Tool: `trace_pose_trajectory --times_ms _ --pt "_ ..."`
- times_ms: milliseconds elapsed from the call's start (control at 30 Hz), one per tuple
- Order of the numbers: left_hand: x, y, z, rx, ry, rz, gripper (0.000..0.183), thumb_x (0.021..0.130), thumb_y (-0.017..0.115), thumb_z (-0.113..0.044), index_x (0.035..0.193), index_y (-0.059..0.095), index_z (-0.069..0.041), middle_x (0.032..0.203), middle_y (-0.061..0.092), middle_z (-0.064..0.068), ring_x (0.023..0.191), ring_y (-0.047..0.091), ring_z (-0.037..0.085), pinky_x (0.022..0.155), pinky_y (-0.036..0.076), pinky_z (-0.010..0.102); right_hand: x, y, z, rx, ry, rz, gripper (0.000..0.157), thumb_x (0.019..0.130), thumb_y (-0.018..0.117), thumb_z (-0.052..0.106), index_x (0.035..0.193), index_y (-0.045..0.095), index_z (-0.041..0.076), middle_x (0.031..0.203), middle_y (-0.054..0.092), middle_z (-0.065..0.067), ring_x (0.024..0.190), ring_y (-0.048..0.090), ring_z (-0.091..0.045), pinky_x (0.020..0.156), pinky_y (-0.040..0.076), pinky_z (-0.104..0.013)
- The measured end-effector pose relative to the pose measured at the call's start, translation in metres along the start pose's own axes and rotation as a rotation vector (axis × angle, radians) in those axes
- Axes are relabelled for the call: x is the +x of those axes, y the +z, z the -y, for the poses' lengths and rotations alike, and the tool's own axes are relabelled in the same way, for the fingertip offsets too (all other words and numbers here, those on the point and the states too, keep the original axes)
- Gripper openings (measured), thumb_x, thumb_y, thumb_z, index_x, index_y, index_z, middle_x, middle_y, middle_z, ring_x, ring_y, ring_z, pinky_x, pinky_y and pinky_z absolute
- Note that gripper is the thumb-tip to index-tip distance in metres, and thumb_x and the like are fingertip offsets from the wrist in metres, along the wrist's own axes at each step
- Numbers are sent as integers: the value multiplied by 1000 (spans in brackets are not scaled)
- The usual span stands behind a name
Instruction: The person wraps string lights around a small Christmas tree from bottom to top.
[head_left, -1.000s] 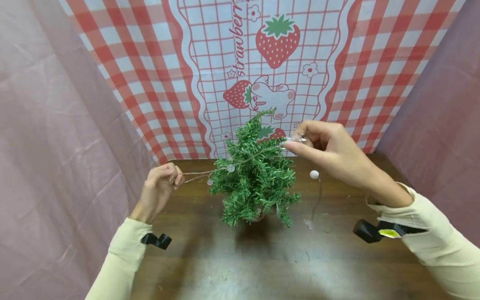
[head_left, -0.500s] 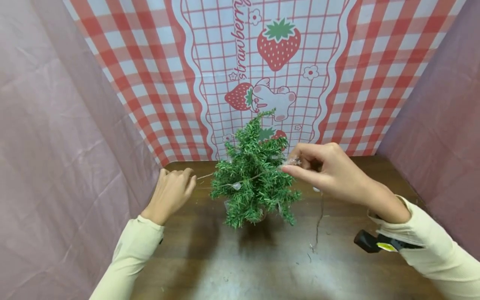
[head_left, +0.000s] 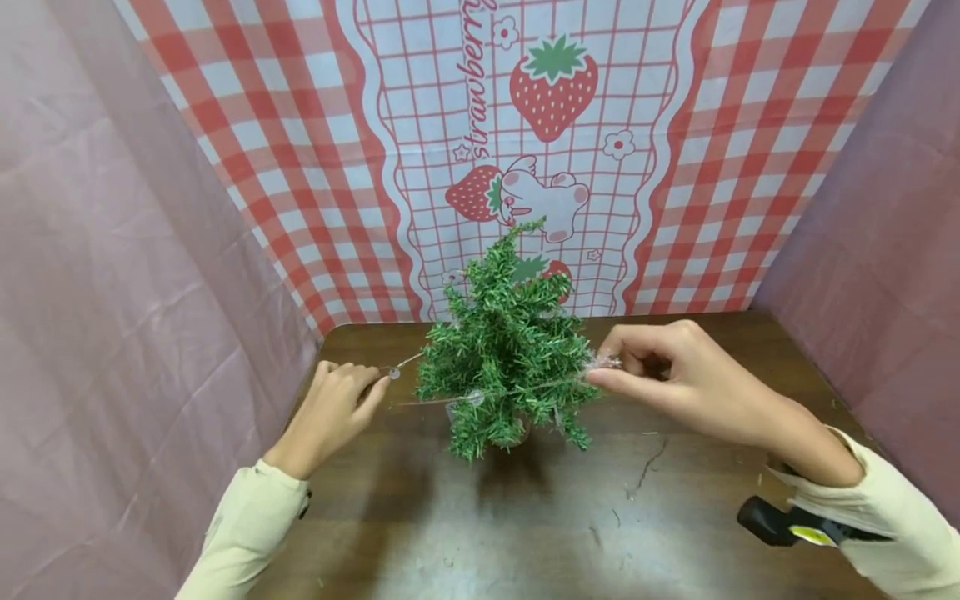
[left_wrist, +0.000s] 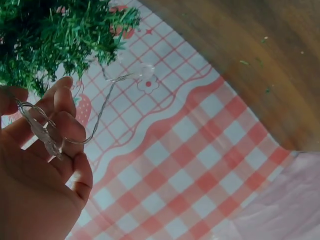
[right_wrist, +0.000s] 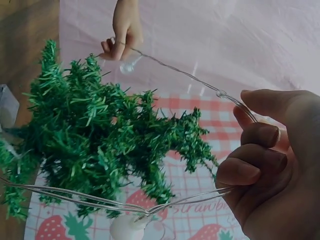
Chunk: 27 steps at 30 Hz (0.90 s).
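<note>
A small green artificial Christmas tree [head_left: 498,358] stands upright on the table. A string light [head_left: 536,387] of thin clear wire stretches across its front, with a clear bulb [head_left: 476,397] hanging at the middle. My left hand [head_left: 333,410], at the tree's left, holds the wire between thumb and fingers; the left wrist view shows wire loops [left_wrist: 37,122] in its curled fingers. At the tree's right, my right hand [head_left: 693,387] pinches a bunch of the string light. A round white bulb [right_wrist: 128,228] hangs on its wire in the right wrist view.
Behind the brown wooden table [head_left: 465,533] hangs a red checked strawberry cloth [head_left: 555,92]. Pink cloth [head_left: 150,292] hangs at the left side, with more pink cloth [head_left: 862,192] at the right. Dark scraps [head_left: 648,467] lie right of the tree.
My right hand has come down from the tree's upper right to its lower right. The left hand has turned back-up and moved slightly. The wire has dropped lower across the tree's front.
</note>
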<state>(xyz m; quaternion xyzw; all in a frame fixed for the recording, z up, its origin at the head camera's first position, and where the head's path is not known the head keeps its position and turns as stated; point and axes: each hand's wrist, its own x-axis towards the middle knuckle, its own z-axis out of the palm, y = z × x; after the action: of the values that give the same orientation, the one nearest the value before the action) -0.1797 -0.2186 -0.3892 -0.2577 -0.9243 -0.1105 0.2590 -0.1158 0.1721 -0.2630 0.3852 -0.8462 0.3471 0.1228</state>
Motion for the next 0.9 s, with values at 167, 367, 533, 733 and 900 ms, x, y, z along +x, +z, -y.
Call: trace_pose_trajectory --times_ms 167,367,533,733,900 --pt "-10 6 -4 -30 8 35 30 92 47 -31 62 48 -24 54 39 -13 54 38 6 71 31 35 -16 1 -14 -2 16 68 16 83 64 17 84 59 32 54 37 16 48 32 3 42 31 -16" --pt "-20 18 -8 -1 5 99 28 90 52 -33 64 53 -22 55 44 -14 57 44 8 67 36 38 -27 9 -23 -8 5 173 14 85 62 21 85 58 34 55 38 18 48 32 6 42 31 -13" --pt "-26 25 -15 -12 -3 176 28 90 51 -36 67 57 -20 55 44 -13 56 46 9 61 40 36 -34 16 -29 -7 -37 214 15 85 62 20 88 57 34 57 41 18 49 35 6 43 32 -12" --pt "-30 23 -35 -155 -20 248 26 92 47 -39 71 56 -25 58 42 -17 57 43 1 56 41 24 -45 9 -31 -39 40 224 11 86 60 26 88 59 36 58 43 19 49 36 6 43 34 -13" --pt "-33 18 -51 -200 13 191 26 91 47 -39 73 57 -24 66 48 -16 63 45 0 64 45 23 -54 -6 -41 -44 84 175 16 85 61 18 89 60 33 56 42 16 46 38 4 41 32 -15"
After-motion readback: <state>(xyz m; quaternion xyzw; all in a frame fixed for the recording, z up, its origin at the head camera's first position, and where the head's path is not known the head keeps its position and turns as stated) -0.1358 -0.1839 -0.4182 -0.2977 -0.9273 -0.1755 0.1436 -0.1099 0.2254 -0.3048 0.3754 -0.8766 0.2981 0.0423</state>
